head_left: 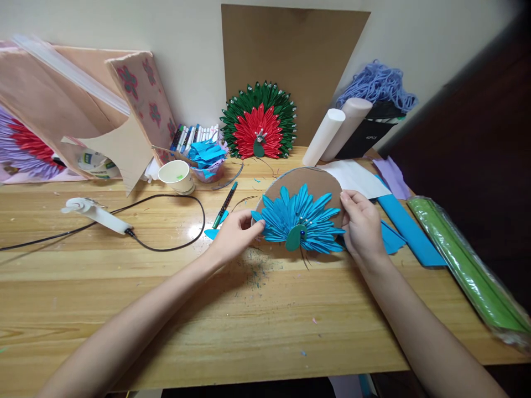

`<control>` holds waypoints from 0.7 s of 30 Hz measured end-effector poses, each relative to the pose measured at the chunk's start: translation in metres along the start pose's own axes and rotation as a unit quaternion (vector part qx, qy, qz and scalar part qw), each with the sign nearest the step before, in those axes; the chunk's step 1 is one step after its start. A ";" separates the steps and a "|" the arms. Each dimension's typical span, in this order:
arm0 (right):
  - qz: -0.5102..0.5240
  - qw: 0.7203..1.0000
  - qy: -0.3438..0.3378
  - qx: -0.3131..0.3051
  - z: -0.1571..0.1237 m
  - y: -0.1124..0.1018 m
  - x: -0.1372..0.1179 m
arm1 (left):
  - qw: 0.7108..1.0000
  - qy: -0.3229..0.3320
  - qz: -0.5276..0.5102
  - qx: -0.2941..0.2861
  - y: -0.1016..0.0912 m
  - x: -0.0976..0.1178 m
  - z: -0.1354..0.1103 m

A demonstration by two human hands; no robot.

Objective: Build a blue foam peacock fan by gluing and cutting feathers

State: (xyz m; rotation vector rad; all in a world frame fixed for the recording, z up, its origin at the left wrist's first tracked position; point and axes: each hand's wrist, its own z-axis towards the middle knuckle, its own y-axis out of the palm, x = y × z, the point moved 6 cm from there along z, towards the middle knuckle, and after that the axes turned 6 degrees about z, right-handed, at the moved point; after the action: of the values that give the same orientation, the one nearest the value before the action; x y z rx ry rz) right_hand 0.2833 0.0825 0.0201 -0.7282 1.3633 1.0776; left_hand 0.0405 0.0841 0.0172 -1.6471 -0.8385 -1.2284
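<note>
Between my two hands is a paper peacock (277,216) with blue crepe feathers and a dark green body (293,237), fixed on a rounded brown cardboard backing (309,178). My left hand (237,235) pinches its left edge, thumb in front. The right edge is gripped by my right hand (362,224), its thumb and fingers closed on the cardboard. The piece tilts up above the wooden table. Just left of it lie a dark patterned pen (225,204) and a blue paper petal (211,234).
A glue gun (99,215) with a black cord lies left. Behind are a paper cup (176,176), markers (197,135), a green-and-red peacock (258,130) and white rolls (326,135). Blue crepe paper (410,226) and a green plastic-wrapped pack (464,265) lie right.
</note>
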 end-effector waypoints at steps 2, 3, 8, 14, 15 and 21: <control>-0.001 1.000 -0.007 0.001 -0.001 0.001 -0.002 | 1.000 -0.013 0.010 0.006 0.000 0.000 0.000; -0.001 1.000 -0.010 0.000 -0.002 0.002 -0.004 | 1.000 -0.021 0.011 0.010 -0.001 -0.001 0.000; -0.002 0.999 -0.032 0.005 -0.006 0.005 -0.010 | 0.999 -0.049 0.005 0.020 0.000 -0.003 0.001; 0.000 0.999 -0.043 0.021 -0.004 0.001 -0.012 | 0.999 -0.033 -0.032 -0.008 0.001 -0.004 0.002; -0.001 0.999 -0.041 0.027 -0.003 -0.002 -0.011 | 0.998 -0.028 -0.050 -0.025 0.002 -0.003 0.002; 0.007 1.000 -0.015 0.019 0.004 -0.009 -0.002 | 0.993 0.012 -0.087 -0.081 0.002 0.005 0.002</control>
State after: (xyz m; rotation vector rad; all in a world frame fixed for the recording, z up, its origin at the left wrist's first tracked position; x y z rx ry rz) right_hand 0.2936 0.0821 0.0211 -0.6738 1.3614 1.0670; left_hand 0.0448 0.0855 0.0210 -1.7125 -0.9030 -1.4680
